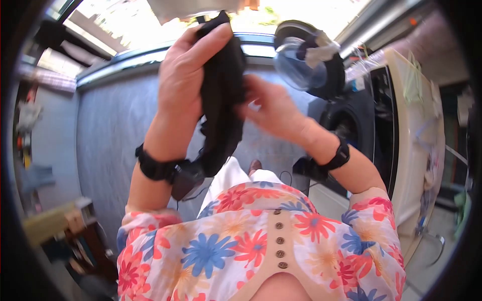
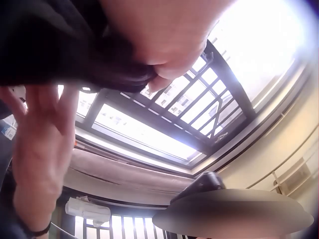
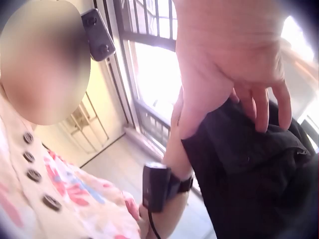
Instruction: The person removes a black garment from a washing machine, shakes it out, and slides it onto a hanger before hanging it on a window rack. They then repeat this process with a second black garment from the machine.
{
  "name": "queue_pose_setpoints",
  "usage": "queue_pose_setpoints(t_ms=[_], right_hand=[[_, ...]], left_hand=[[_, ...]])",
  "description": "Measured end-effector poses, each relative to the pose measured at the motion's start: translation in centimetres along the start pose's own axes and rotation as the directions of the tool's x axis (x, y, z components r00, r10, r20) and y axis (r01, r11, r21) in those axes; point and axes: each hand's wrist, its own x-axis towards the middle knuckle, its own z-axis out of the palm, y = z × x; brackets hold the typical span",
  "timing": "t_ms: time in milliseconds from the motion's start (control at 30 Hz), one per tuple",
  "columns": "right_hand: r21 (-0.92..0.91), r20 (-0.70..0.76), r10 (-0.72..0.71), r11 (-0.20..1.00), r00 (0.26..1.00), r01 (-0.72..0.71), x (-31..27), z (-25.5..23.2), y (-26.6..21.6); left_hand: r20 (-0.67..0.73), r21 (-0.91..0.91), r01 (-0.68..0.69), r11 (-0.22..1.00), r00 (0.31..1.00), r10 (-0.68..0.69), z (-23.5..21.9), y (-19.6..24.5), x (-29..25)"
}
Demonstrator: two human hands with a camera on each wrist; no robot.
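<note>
Above the grey floor point(image 1: 115, 125), black cloth point(image 1: 221, 93) held by the left hand point(image 1: 186, 65), fingers clamped on its far end; right hand point(image 1: 276, 106) at its right edge, finger closure unclear.

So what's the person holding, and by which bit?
A black cloth: the left hand grips its top end in the head view. The right hand is at its side, grip unclear.
</note>
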Motion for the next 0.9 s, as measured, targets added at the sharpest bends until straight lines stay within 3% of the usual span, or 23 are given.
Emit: queue_pose_setpoints(t_ms=[133, 200, 233, 267, 300, 333, 367, 400, 467, 500, 533, 600, 633, 700, 733, 800, 900], right_hand=[[0.2, -0.09, -0.126, 0.969, 0.988, 0.142, 1.6, -2.5, 3.3], [0.325, -0.087, 0.017, 0.946, 0.996, 0.012, 3.4, -6.1, 3.0], [0.421, -0.068, 0.103, 0.905, 0.992, -0.065, 4.2, -7.1, 1.8], [0.512, -0.042, 0.189, 0.847, 0.981, -0.141, 5.0, -7.7, 0.8], [0.576, -0.003, 0.131, 0.811, 0.991, -0.105, 5.8, -7.0, 0.2], [0.576, 0.007, 0.124, 0.811, 0.992, -0.105, 6.0, -6.1, -0.7], [0.656, 0.1, 0.138, 0.736, 0.985, -0.17, 6.2, -5.1, -1.7], [0.719, 0.196, 0.141, 0.652, 0.97, -0.24, 6.3, -4.0, -2.9], [0.723, 0.276, 0.109, 0.631, 0.955, -0.281, 6.7, -1.6, -4.7], [0.712, 0.326, 0.144, 0.613, 0.935, -0.342, 6.7, -0.2, -5.8], [0.697, 0.374, 0.178, 0.594, 0.91, -0.403, 6.9, 1.1, -6.6], [0.662, 0.471, 0.114, 0.61, 0.875, -0.436, 7.8, 3.6, -7.2], [0.625, 0.504, 0.067, 0.66, 0.861, -0.417, 8.2, 4.6, -7.7], [0.537, 0.552, -0.001, 0.766, 0.834, -0.355, 9.5, 5.5, -8.3], [0.489, 0.566, -0.027, 0.815, 0.824, -0.309, 10.5, 4.8, -8.3], [0.142, 0.502, 0.114, 0.967, 0.857, -0.212, 12.2, 4.9, -8.3], [0.025, 0.466, -0.067, 0.998, 0.882, 0.062, 13.6, 8.7, -7.6]], left_hand=[[-0.053, -0.147, -0.121, 0.982, 0.992, 0.115, -2.9, 1.7, -1.6], [0.027, 0.073, -0.059, 0.996, 0.998, 0.057, -4.8, 3.5, -3.1], [0.185, 0.39, -0.059, 0.919, 0.983, -0.015, -6.3, 4.6, -3.8], [0.234, 0.634, -0.024, 0.773, 0.959, -0.162, -6.8, 5.1, -4.6], [0.228, 0.75, -0.068, 0.658, 0.961, -0.16, -7.5, 4.6, -5.2], [0.221, 0.845, -0.106, 0.523, 0.962, -0.161, -8.2, 4.0, -5.8], [0.174, 0.951, -0.133, 0.28, 0.977, -0.126, -8.9, 4.1, -6.2], [0.164, 0.952, -0.125, 0.28, 0.979, -0.12, -9.7, 4.0, -6.4], [0.158, 0.986, -0.158, 0.058, 0.987, 0.006, -12.3, 2.6, -6.5], [0.113, 0.991, -0.116, 0.066, 0.993, 0.041, -12.9, 1.3, -6.9], [0.263, 0.952, -0.287, 0.109, 0.946, 0.19, -13.2, -0.2, -6.9], [0.135, 0.79, -0.08, 0.608, 0.99, -0.046, -13.7, -2.6, -7.0], [0.13, 0.785, -0.077, 0.614, 0.991, -0.041, -14.5, -2.9, -7.1], [0.084, 0.546, 0.171, 0.82, 0.963, -0.257, -16.3, -3.0, -7.3], [0.085, 0.538, 0.17, 0.826, 0.964, -0.253, -17.1, -2.0, -7.7], [0.084, 0.095, 0.317, 0.944, 0.942, -0.325, -20.1, 1.5, -9.0], [0.114, 0.012, 0.334, 0.943, 0.936, -0.333, -23.4, 4.8, -9.8]])
